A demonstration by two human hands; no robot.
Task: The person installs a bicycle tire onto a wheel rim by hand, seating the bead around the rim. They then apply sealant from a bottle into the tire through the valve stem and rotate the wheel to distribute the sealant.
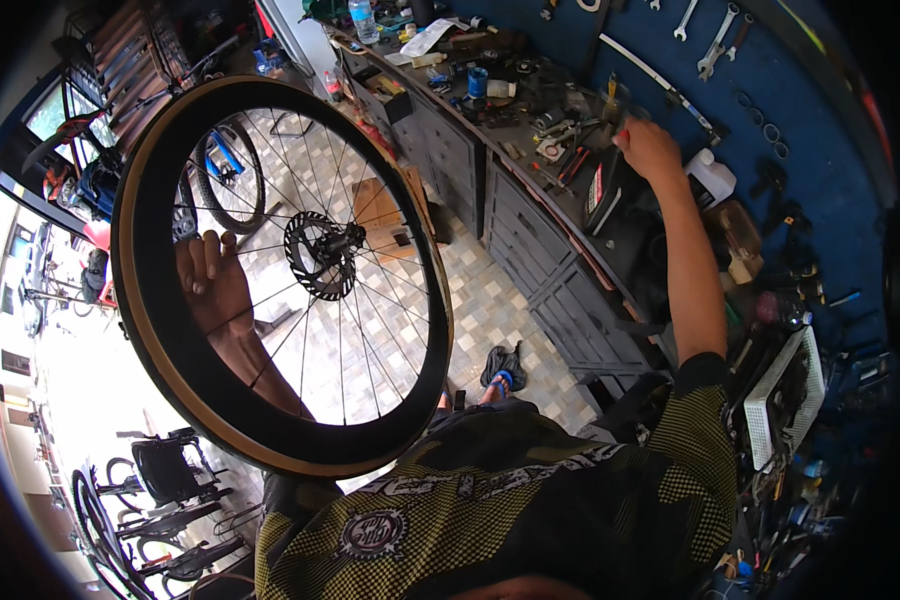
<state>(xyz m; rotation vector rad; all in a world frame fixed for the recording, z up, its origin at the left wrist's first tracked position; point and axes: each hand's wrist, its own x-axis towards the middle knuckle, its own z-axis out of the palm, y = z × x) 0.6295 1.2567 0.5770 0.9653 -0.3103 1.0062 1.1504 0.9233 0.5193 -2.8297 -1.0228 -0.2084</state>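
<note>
A bicycle wheel [150, 250] with a deep black rim and tan-sidewall tire is held up, tilted, at the left. At its hub are thin dark spokes and a black disc rotor [315, 258]. My left hand [210, 275] shows through the spokes, its fingers curled at the inner edge of the rim on the left. My right hand [650, 150] reaches over the cluttered workbench [530, 215], fingers closed near a holder with small tools [613, 100]. A small red spot shows at its fingertips; whatever is in them is too small to tell.
Grey drawers [530, 240] run under the bench, and wrenches [715, 45] hang on the blue wall. A white basket [785, 400] stands at the right. On the tiled floor lies cardboard [380, 210]. Parked bicycles [175, 520] fill the lower left; a blue spray-type can [478, 82] is on the bench.
</note>
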